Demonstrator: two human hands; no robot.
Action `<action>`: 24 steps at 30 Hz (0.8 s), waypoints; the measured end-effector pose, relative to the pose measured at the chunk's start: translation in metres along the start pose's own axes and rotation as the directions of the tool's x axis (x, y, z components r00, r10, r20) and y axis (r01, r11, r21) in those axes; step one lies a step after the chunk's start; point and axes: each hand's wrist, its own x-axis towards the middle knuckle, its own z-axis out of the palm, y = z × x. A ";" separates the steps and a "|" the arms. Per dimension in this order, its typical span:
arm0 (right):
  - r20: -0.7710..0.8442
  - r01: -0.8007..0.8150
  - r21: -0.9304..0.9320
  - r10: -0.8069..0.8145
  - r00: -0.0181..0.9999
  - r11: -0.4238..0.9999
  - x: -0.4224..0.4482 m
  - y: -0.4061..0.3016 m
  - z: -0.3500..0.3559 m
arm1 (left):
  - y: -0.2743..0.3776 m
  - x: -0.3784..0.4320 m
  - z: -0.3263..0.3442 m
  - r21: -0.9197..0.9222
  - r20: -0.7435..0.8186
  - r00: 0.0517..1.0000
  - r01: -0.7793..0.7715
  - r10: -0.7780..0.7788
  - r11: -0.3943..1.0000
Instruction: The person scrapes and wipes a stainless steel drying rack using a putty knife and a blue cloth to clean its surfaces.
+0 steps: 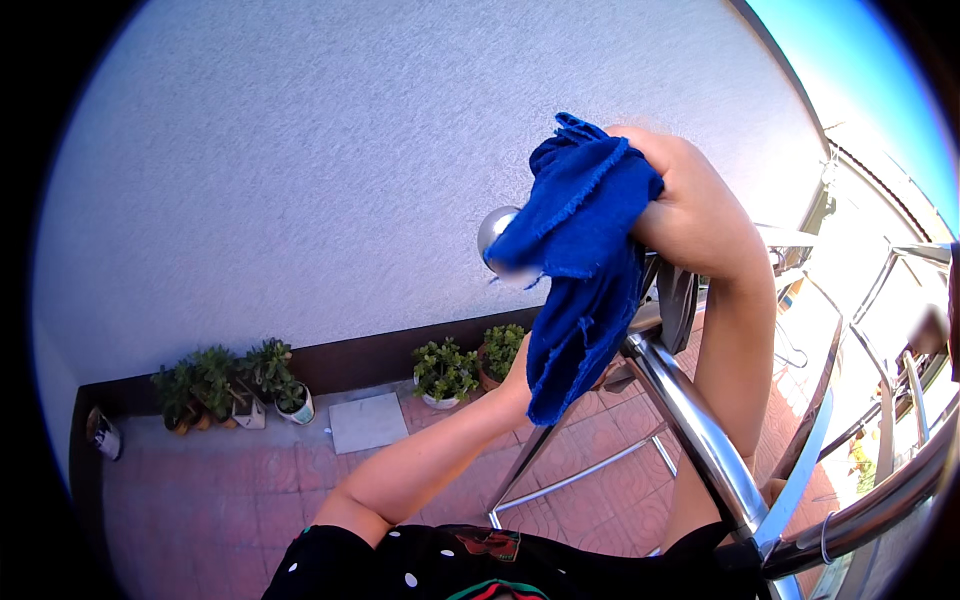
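Note:
A blue cloth with frayed edges hangs bunched from my right hand, which grips it near the top of a metal railing. The cloth partly covers a round metal ball at its left. My left forearm reaches up from below, and my left hand is mostly hidden behind the hanging cloth, so its fingers and what they touch cannot be seen. The shiny metal railing runs from beneath the cloth down to the lower right.
A textured light wall rises in front. Potted plants and a flat pale slab lie along its base on reddish paving. A curved metal handrail and more metal bars fill the right side.

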 end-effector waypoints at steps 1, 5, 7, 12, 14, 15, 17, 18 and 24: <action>-0.054 0.122 0.140 -0.116 0.992 0.983 -0.010 0.000 0.001 | 0.005 0.002 0.000 -0.007 -0.029 0.999 -0.023 0.023 1.000; 0.018 0.065 0.258 -0.073 0.997 0.964 -0.013 -0.012 -0.004 | 0.024 0.001 -0.003 0.055 -0.016 1.000 -0.007 0.008 0.998; -0.007 -0.012 0.124 0.012 1.000 0.992 -0.004 -0.015 0.001 | 0.021 -0.003 0.002 -0.026 -0.068 0.996 0.053 -0.055 0.998; 0.058 -0.131 -0.061 0.135 0.989 0.989 0.005 -0.017 -0.006 | 0.023 -0.001 -0.003 0.011 -0.052 0.991 0.121 -0.120 0.993; 0.021 -0.276 -0.098 0.280 0.960 0.956 -0.004 -0.001 -0.016 | 0.033 0.000 -0.012 0.089 0.066 0.988 0.134 -0.140 0.987; 0.007 -0.331 -0.100 0.333 0.943 0.939 -0.013 0.020 -0.020 | 0.042 0.001 -0.012 0.031 0.063 0.976 0.209 -0.211 0.977; -0.057 -0.491 -0.081 0.488 0.871 0.867 -0.029 0.043 -0.036 | 0.036 0.004 -0.005 0.011 -0.031 0.998 0.061 -0.060 0.998; -0.060 -0.491 -0.082 0.488 0.871 0.867 -0.034 0.049 -0.035 | 0.032 0.004 -0.004 0.008 -0.017 0.998 0.057 -0.057 0.998; -0.119 -0.084 0.315 0.127 0.985 0.945 -0.043 0.015 -0.017 | 0.026 0.004 -0.004 -0.036 -0.037 0.999 0.024 -0.025 0.999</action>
